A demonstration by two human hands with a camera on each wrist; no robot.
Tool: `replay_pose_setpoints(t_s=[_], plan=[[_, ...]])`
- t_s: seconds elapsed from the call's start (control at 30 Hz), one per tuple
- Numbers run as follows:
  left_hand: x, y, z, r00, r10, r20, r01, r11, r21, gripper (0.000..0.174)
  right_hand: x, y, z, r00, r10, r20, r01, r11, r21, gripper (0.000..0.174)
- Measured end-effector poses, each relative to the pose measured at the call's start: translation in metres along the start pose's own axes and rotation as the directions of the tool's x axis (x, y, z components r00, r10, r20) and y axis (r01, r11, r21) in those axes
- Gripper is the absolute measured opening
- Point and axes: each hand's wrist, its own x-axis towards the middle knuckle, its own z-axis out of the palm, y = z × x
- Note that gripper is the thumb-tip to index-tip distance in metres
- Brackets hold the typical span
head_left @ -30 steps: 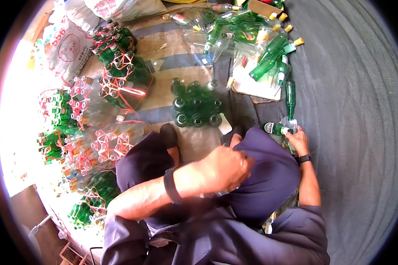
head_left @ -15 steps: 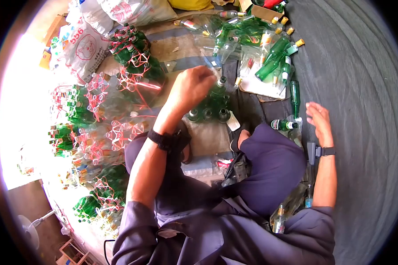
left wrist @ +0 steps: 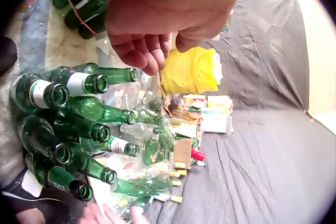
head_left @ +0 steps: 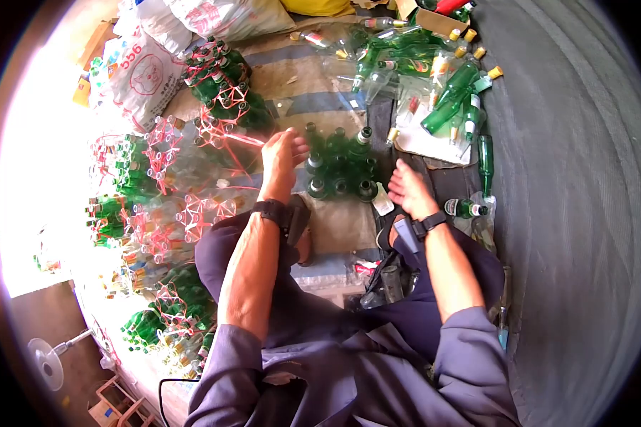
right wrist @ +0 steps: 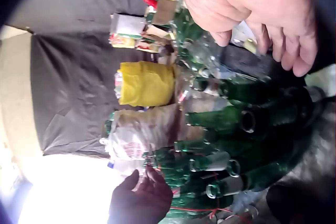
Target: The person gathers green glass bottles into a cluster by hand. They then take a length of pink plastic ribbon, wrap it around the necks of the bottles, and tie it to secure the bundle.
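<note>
Several green glass bottles [head_left: 340, 167] stand upright in a tight block on the mat in front of the person's feet. Just left of the block is the left hand [head_left: 281, 156], palm turned toward the bottles, holding nothing. To the right of it the right hand [head_left: 411, 191] reaches out with its fingers extended, apart from the glass. From the left wrist, the left hand [left wrist: 173, 19] shows loosely bent fingers above the bottle mouths [left wrist: 97, 83]. In the right wrist view, the right hand [right wrist: 262, 16] is relaxed beside the dark bottles [right wrist: 252, 121].
Bundles of bottles tied with pink string [head_left: 192, 213] fill the left side. Loose green and clear bottles with a white board [head_left: 431, 146] lie at the back right. A labelled green bottle [head_left: 465, 208] lies by the right knee. White sacks [head_left: 139, 78] stand at the back left.
The right hand let go of the labelled bottle by the right knee, then moved left to the bottle block. The left hand rose from over the lap, passed above the block, and now is at its left.
</note>
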Motion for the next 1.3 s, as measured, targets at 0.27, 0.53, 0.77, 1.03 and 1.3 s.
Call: replay_pose_setpoints(t_s=[0.27,0.53,0.77,1.03,1.3], plan=[[0.032,-0.114,-0.064,0.907,-0.242,-0.346,0.244,0.969,-0.039,0.049,0.044,0.085,0.008,0.989,0.146,-0.027,-0.146,0.989,0.015,0.089],[0.038,-0.154,-0.079,0.883,-0.407,-0.235,0.421,0.907,0.009,0.082,0.101,0.132,0.011,0.982,0.191,0.003,-0.188,0.963,0.194,0.084],[0.054,-0.186,-0.078,0.888,-0.446,-0.11,0.442,0.895,-0.061,0.069,0.113,0.133,0.013,0.981,0.189,0.042,-0.193,0.972,0.136,0.065],[0.051,-0.174,-0.054,0.887,-0.46,-0.053,0.432,0.863,-0.262,0.058,0.133,0.158,0.009,0.95,-0.188,0.248,0.148,0.975,0.168,0.057],[0.045,-0.165,-0.046,0.887,-0.461,-0.001,0.438,0.842,-0.314,0.06,0.094,0.118,0.039,0.995,-0.042,0.089,0.03,0.99,0.138,0.051]])
